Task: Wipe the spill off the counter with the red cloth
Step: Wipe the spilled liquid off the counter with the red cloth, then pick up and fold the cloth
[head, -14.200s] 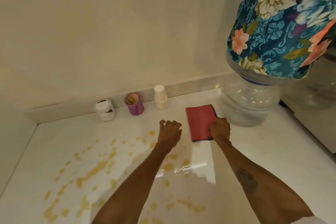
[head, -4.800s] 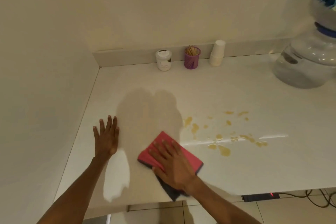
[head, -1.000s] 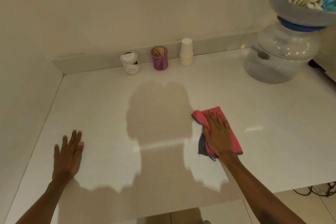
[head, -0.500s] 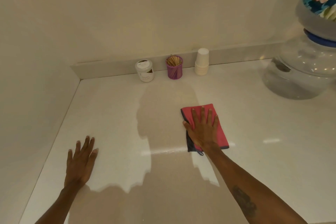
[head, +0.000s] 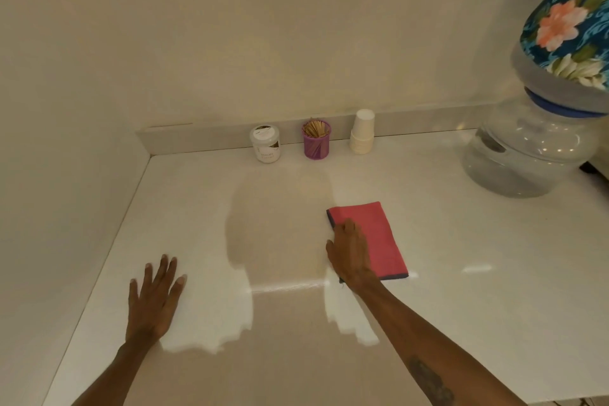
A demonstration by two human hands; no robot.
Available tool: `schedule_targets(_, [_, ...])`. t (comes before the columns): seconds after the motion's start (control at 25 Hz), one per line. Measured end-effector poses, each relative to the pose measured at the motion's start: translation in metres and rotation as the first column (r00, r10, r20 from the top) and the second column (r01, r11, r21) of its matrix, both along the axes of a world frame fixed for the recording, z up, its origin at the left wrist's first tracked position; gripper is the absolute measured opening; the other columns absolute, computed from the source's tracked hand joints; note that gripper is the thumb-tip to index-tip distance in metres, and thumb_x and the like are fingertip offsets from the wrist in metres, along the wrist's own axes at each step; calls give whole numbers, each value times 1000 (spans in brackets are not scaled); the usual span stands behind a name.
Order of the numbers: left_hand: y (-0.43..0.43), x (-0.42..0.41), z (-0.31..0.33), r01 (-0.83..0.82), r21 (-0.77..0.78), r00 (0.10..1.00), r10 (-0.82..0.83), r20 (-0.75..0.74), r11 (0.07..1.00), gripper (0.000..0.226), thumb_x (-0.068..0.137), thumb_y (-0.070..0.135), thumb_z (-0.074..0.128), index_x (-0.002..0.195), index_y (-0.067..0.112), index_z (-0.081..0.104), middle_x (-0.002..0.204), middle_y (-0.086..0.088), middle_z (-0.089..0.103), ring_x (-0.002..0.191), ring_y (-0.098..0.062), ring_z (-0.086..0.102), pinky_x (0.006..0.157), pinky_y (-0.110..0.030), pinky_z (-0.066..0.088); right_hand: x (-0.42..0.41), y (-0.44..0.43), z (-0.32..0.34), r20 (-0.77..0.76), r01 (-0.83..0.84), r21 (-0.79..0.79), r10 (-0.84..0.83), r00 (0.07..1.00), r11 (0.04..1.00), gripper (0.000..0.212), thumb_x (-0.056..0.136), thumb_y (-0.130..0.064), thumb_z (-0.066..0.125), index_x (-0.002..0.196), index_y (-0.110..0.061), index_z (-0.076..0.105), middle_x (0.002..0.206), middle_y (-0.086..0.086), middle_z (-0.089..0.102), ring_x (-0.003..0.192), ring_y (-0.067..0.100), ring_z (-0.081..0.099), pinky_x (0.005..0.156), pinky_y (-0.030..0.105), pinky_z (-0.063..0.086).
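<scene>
Two hands on the worktop (head: 461,241) | risk: I judge a thin wet film can stay if I stop now | right hand (head: 351,254) grip flat, unclenched, on left edge of red cloth (head: 379,237) mid-worktop | left hand (head: 153,300) spread, empty | no spill visible

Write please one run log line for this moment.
spill: none visible | red cloth: flat on counter | right hand: on cloth's left edge | left hand: flat on counter

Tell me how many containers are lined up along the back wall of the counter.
3: a white jar on the left, a purple holder of sticks in the middle, a stack of white cups on the right.
</scene>
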State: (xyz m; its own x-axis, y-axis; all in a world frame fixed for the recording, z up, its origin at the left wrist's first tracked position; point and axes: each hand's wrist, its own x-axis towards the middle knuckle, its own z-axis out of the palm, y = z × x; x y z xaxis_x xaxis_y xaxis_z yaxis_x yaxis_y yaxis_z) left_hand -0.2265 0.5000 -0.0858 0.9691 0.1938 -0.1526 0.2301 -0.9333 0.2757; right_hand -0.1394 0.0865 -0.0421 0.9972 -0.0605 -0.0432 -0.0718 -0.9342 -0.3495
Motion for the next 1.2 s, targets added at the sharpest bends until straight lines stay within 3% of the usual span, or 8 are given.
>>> schedule_targets(0.12, [-2, 4, 5, -16, -21, 999, 18, 48, 1000, 84, 91, 68, -3, 159, 26, 23, 167, 11, 7, 157, -17, 3, 125, -44, -5, 2, 5, 2, -65, 30, -60, -34, 997, 998, 24, 99, -7, 44, 121, -6, 54, 121, 10, 56, 107, 23, 55, 95, 32, 46])
schedule_targets(0.32, [-18, 32, 24, 29, 17, 980, -31, 198, 999, 81, 94, 56, 2, 151, 17, 44, 165, 2, 28, 155, -22, 20, 125, -40, 4, 12, 22, 5, -92, 79, -194, -98, 991, 978, 38, 100, -11, 48, 137, -1, 42, 133, 15, 52, 120, 26, 53, 100, 31, 47])
schedule_targets(0.44, [-41, 54, 35, 103, -48, 960, -87, 265, 993, 61, 102, 44, 21, 142, 12, 55, 156, -3, 45, 149, -24, 37, 124, -39, 17, 13, 30, 4, -108, 131, -208, -156, 982, 969, 42, 102, -12, 49, 140, 2, 37, 136, 17, 50, 122, 26, 53, 102, 30, 48])
schedule_targets(0.52, [-62, 66, 35, 77, -289, 959, 9, 285, 954, 45, 107, 34, 34, 135, 10, 60, 146, -1, 57, 139, -21, 51, 122, -29, 28, 15, 32, 4, -118, 147, -184, -170, 978, 972, 42, 102, -10, 48, 140, 4, 37, 136, 18, 51, 122, 26, 54, 102, 30, 47])
schedule_targets(0.6, [-86, 74, 46, 140, -270, 950, -53, 307, 953, 38, 105, 29, 45, 136, 14, 62, 147, -1, 56, 142, -20, 47, 123, -30, 22, 17, 32, 8, -117, 144, -168, -164, 979, 975, 42, 101, -10, 50, 139, 4, 39, 135, 18, 52, 121, 27, 55, 102, 30, 47])
schedule_targets(0.92, [-160, 87, 54, 120, -462, 958, 20, 287, 879, 36, 105, 38, 43, 126, 23, 68, 130, 9, 68, 122, -12, 62, 103, -31, 48, 16, 7, 12, -55, 104, -185, -116, 992, 977, 35, 102, -14, 48, 134, -1, 44, 132, 15, 59, 116, 26, 63, 95, 31, 51])
schedule_targets(1.08, [-204, 94, 55, 70, -569, 969, 80, 234, 819, 29, 104, 29, 49, 118, 20, 73, 122, 4, 73, 108, -17, 69, 99, -39, 52, 26, -20, 30, -142, 226, 71, -215, 966, 972, 26, 95, -7, 50, 118, -6, 62, 106, 11, 70, 87, 26, 69, 73, 35, 55])
schedule_targets(1.2, [-246, 99, 58, 62, -720, 979, 97, 178, 691, 25, 103, 26, 53, 114, 16, 74, 117, 1, 74, 88, -18, 75, 91, -43, 58, 37, -44, 52, -212, 332, 284, -278, 937, 900, 8, 87, -10, 56, 93, -9, 62, 76, 3, 60, 60, 19, 56, 60, 35, 52])
